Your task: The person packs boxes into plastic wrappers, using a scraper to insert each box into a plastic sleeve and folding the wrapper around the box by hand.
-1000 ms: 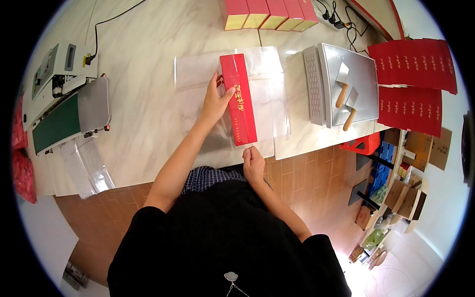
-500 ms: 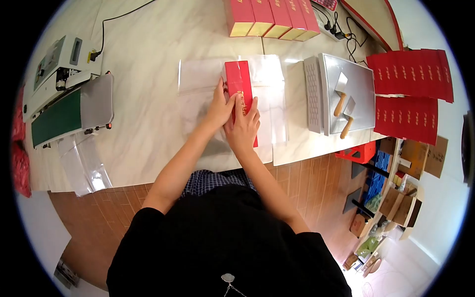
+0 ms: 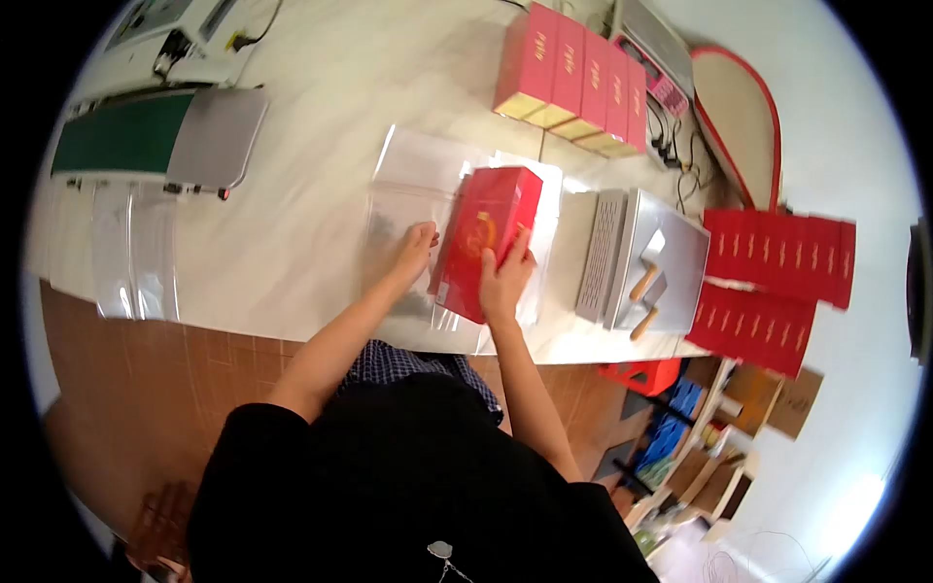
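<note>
A red gift box with gold print lies slanted on clear plastic film spread over the marble-patterned table, its wide face up. My right hand grips the box along its right edge, thumb on the top face. Just left of the box, apart from it, my left hand is closed with curled fingers over the film. Whether those fingers pinch any film is too small to tell.
Several red boxes stand in a row at the back. Two wooden-handled trowels lie on a metal case at right, beside red printed boxes. A machine with a green belt and clear bags are at left.
The box has been turned so its wide face shows. My left hand has come off it to the left, while my right hand stays on it. The camera view has rotated.
</note>
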The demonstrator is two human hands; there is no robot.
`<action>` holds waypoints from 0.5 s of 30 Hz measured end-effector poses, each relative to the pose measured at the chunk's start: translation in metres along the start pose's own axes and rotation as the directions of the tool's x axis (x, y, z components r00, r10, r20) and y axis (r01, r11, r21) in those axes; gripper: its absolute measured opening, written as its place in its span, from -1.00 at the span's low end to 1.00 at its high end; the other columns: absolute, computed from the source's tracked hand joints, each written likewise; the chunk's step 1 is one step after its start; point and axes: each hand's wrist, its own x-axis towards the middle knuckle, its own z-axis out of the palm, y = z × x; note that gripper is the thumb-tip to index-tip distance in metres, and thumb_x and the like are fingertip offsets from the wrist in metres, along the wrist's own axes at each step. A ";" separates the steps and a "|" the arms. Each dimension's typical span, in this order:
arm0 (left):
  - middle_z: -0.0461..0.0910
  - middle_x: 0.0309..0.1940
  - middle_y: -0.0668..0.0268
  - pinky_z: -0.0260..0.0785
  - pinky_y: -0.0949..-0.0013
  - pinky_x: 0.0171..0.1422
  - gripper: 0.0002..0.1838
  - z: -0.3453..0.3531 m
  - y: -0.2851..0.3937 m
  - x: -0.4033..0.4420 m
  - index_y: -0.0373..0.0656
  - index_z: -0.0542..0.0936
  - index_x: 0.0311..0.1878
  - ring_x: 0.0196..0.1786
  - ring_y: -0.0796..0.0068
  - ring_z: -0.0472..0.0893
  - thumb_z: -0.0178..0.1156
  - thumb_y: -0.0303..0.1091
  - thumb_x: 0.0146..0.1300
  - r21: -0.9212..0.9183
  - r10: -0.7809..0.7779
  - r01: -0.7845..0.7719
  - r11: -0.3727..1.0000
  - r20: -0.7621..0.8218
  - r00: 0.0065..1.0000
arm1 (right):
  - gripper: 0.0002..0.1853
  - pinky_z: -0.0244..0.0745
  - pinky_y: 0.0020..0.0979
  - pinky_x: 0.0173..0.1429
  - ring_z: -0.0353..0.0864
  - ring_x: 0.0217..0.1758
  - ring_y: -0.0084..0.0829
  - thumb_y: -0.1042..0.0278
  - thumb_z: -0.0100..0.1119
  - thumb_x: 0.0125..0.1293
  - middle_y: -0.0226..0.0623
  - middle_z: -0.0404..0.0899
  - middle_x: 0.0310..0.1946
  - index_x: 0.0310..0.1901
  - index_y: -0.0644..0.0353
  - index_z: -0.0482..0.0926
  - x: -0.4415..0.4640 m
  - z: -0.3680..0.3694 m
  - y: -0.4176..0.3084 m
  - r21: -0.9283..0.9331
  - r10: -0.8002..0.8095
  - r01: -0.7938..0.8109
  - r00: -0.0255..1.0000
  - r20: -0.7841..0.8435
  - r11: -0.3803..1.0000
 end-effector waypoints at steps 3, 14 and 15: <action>0.46 0.26 0.17 0.22 0.21 0.39 -0.30 -0.020 -0.010 0.003 -0.12 0.29 0.40 0.31 0.35 0.45 -0.17 0.26 0.48 -0.023 0.001 -0.001 1.000 0.017 1.000 | -0.23 0.19 -0.14 0.40 0.31 0.30 -0.01 0.29 0.16 0.37 0.24 0.28 0.30 0.52 0.23 0.03 0.015 -0.040 0.026 0.148 0.078 -0.084 0.996 0.051 0.985; 0.58 0.15 0.21 0.30 0.32 0.32 -0.37 -0.067 0.021 -0.053 -0.14 0.42 0.29 0.17 0.40 0.57 -0.28 0.19 0.54 -0.097 0.014 -0.016 0.995 -0.027 1.000 | -0.22 0.16 -0.13 0.46 0.25 0.37 0.00 0.27 0.19 0.38 0.11 0.20 0.33 0.53 0.23 0.04 0.068 -0.184 -0.048 0.074 -0.185 0.183 0.982 0.024 0.980; 0.58 0.17 0.20 0.30 0.32 0.32 -0.35 -0.070 0.024 -0.058 -0.15 0.41 0.31 0.19 0.40 0.56 -0.31 0.20 0.54 -0.128 0.007 -0.009 0.992 -0.018 1.000 | -0.21 0.17 -0.12 0.45 0.25 0.37 0.02 0.30 0.22 0.35 0.11 0.18 0.34 0.53 0.21 0.06 0.067 -0.186 -0.061 0.018 -0.324 0.324 0.944 0.069 0.946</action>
